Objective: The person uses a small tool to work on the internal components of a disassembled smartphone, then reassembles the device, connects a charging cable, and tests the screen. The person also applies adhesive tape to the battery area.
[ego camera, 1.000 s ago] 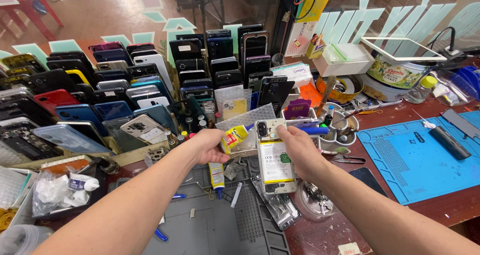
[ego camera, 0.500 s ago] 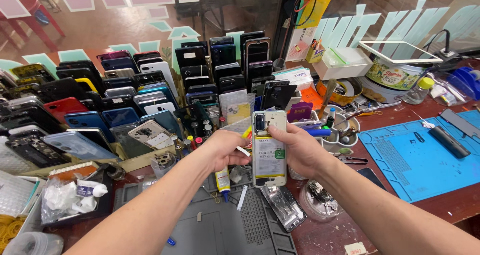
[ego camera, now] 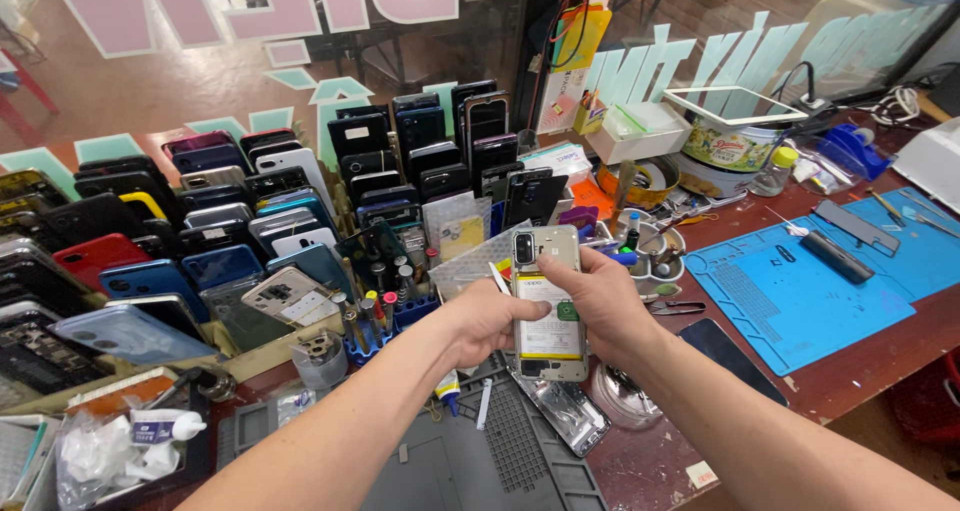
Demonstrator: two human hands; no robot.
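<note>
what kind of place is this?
Most likely a phone repair bench: rows of used phones in dark and coloured cases, a blue silicone work mat and a rack of small screwdrivers. Both hands, left hand and right hand, hold an opened back-less phone.

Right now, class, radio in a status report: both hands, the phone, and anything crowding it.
Left hand and right hand both have a grip on the opened phone, back cover off, held upright above the grey mat. Glue tube just beneath the left hand. Screwdriver rack close behind.
</note>
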